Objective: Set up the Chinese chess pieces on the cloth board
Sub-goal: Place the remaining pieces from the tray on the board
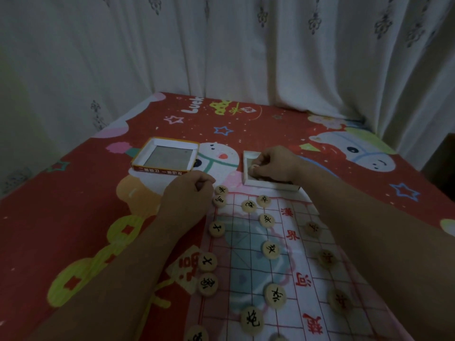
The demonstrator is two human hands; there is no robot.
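Roughly a dozen black-lettered pieces (270,249) are already on the cloth board (248,279) in the lower centre of the head view, laid in a left-edge column and an inner column; about four darker, red-lettered pieces (327,258) sit on the board's right half. Setup looks partial: black side mostly placed, red side sparse, several grid points bare. Left hand (189,193) is just left of the board's upper-left corner, fingers curled into a loose fist beside the corner pieces (219,201); cannot tell whether it holds a piece. Right hand (273,166) is above the board's top edge, reaching into the white box tray (246,168), fingers pinched together, apparently on a piece, though the item itself is too small and dark to confirm. Box lid (165,156) lies open and upturned at centre-left on the red printed counter (73,217). My read: remaining pieces, mainly red, come out of the tray next. Low light; characters hard to read.
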